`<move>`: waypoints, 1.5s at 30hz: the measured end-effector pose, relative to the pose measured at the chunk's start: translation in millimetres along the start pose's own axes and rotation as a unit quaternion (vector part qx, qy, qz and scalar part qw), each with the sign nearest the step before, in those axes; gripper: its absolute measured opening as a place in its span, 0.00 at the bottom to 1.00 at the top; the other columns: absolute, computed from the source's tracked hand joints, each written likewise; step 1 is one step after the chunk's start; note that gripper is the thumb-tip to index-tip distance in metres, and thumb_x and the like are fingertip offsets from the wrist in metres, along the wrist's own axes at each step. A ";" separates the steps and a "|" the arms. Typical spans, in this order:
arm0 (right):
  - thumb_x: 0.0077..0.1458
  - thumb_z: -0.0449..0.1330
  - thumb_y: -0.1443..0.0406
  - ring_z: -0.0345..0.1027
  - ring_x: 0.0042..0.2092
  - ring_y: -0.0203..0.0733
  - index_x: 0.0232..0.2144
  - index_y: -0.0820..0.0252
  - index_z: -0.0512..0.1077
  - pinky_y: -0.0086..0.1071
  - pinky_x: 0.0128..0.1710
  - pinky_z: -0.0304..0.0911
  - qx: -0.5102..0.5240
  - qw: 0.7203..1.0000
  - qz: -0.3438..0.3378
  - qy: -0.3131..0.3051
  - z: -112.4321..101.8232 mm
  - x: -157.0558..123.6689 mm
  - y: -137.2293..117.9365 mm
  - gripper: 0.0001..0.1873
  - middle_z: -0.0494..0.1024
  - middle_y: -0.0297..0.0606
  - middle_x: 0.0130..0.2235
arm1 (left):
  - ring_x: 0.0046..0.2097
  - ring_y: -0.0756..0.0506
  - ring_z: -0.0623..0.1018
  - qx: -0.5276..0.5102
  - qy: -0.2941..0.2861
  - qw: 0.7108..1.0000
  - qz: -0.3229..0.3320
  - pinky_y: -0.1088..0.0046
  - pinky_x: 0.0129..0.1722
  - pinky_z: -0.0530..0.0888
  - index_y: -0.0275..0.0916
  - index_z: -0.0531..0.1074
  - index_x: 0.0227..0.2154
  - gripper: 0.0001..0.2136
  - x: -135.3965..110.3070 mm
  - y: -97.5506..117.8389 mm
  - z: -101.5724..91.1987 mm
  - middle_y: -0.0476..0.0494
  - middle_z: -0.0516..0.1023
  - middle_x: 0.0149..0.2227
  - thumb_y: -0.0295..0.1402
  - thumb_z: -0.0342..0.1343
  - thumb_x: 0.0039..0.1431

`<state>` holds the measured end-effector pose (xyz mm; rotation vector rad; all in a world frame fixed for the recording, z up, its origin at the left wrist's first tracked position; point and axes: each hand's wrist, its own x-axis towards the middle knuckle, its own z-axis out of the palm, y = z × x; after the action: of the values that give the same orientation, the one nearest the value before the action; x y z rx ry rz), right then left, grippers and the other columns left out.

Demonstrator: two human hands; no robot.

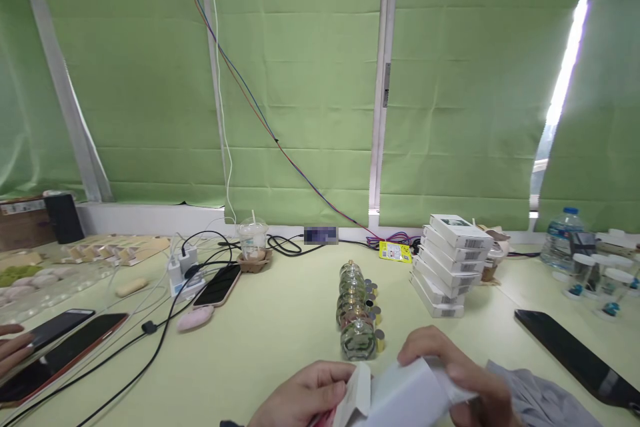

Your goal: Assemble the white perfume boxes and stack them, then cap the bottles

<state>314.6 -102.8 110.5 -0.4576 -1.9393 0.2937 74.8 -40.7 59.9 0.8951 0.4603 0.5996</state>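
At the bottom edge both my hands hold a small white carton box (400, 393). My left hand (300, 397) pinches its open flap end on the left. Over the box's right end curl the fingers of my right hand (460, 373). Just beyond the box stands a row of small glass bottles (356, 310) with silver caps beside them, running away from me on the pale green table (280, 347).
A stack of white boxes (450, 263) leans at right of the bottles. Phones (75, 347), cables and a power strip (183, 273) lie at left, where another person's fingers (13, 347) show. A black phone (575, 353), water bottle (560, 237) and grey cloth (540, 400) sit right.
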 end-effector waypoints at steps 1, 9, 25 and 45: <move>0.65 0.47 0.58 0.73 0.42 0.40 0.58 0.35 0.50 0.33 0.40 0.71 -0.003 1.000 0.008 0.028 1.7 -0.2 2.2 0.21 0.75 0.36 0.45 | 0.33 0.48 0.79 -0.002 -0.002 1.000 0.000 0.79 0.34 0.69 0.29 0.79 0.41 0.22 -0.1 0.1 0.5 0.37 0.83 0.33 0.36 0.71 0.43; 0.56 0.60 0.54 0.71 0.38 0.42 0.37 0.52 0.72 0.30 0.36 0.67 -0.013 0.992 0.124 0.009 0.9 -6.0 -1.7 0.11 0.70 0.39 0.39 | 0.37 0.48 0.80 0.008 -0.027 0.999 0.018 0.76 0.42 0.71 0.35 0.79 0.43 0.18 0.1 3.6 9.8 0.40 0.83 0.37 0.34 0.69 0.47; 0.65 0.48 0.55 0.72 0.48 0.42 0.29 0.54 0.74 0.39 0.52 0.68 -0.052 0.992 -0.033 -0.106 33.2 7.2 21.7 0.19 0.80 0.36 0.29 | 0.33 0.51 0.77 0.016 -0.029 0.992 0.122 0.78 0.36 0.70 0.40 0.75 0.40 0.14 2.9 3.5 13.6 0.48 0.77 0.34 0.35 0.67 0.50; 0.60 0.56 0.56 0.76 0.42 0.44 0.40 0.55 0.74 0.29 0.41 0.73 -0.120 0.992 0.041 -0.006 43.6 -14.8 27.0 0.13 0.77 0.45 0.43 | 0.43 0.49 0.70 0.205 -0.049 0.960 0.184 0.75 0.40 0.65 0.44 0.65 0.38 0.15 -20.0 18.4 28.1 0.47 0.66 0.45 0.35 0.65 0.53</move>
<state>284.7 -85.0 70.0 -0.6966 -1.9793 0.1150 71.5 -61.3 93.0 1.4193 0.3323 0.8103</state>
